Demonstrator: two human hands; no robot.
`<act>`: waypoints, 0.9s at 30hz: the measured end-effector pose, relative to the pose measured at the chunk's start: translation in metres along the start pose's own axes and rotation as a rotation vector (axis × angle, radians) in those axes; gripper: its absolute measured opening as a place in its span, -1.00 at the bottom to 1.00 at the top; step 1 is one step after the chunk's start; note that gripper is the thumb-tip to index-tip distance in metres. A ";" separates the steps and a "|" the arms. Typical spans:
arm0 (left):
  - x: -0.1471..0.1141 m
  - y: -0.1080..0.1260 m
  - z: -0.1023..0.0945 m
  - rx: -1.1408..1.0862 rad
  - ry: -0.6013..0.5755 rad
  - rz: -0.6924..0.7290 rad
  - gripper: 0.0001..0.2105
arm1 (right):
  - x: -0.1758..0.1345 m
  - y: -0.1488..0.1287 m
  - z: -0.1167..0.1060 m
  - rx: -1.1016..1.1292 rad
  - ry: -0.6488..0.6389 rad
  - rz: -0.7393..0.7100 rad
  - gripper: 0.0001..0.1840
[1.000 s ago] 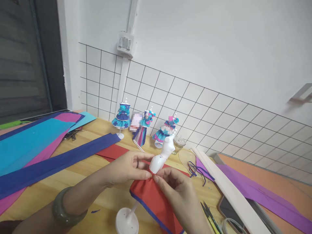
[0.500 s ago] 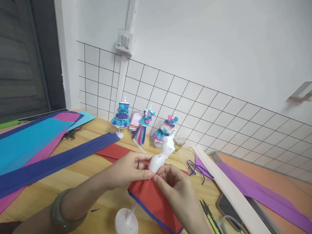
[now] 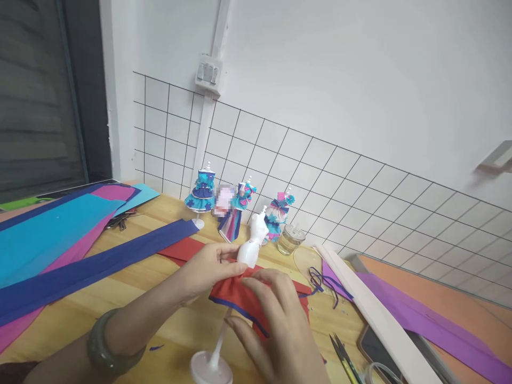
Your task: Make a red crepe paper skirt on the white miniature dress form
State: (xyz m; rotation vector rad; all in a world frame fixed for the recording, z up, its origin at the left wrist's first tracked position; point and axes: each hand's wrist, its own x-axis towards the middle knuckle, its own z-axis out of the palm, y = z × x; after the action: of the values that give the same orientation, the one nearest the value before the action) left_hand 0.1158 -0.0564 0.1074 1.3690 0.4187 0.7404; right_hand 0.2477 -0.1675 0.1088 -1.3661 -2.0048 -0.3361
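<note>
A small white dress-form mannequin (image 3: pixel 258 230) stands on a stem with a round base (image 3: pixel 211 367), tilted slightly to the right. Around its hips hangs a red sheet (image 3: pixel 228 285) with a blue edge, paper or cloth. My left hand (image 3: pixel 214 269) wears a green bangle on the wrist and pinches the sheet's top against the mannequin's hip with the thumb in front. My right hand (image 3: pixel 276 320) is in front of the sheet, its thumb spread well away from its fingers. The fingertips are by the red surface; whether they touch it I cannot tell.
Several dressed mannequins, among them one in blue ruffles (image 3: pixel 201 192), stand at the back by a glass jar (image 3: pixel 291 240). A dark blue strip (image 3: pixel 120 256) and coloured sheets lie left. At right are tweezers (image 3: pixel 344 354), a pale strip (image 3: pixel 376 309) and a phone-like dark slab (image 3: pixel 378 346).
My right hand has let go of the pinch at the waist, moved down and spread its thumb. The mannequin has tipped a little left and away, while my left hand keeps its pinch.
</note>
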 end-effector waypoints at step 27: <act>-0.004 0.008 -0.012 0.049 -0.161 -0.005 -0.56 | 0.002 0.027 0.008 0.766 -0.154 0.686 -0.58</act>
State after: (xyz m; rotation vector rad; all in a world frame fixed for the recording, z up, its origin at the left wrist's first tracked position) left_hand 0.1033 -0.0500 0.1126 1.4614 0.3151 0.6142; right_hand 0.2684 -0.1507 0.1004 -1.4515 -1.3912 0.7826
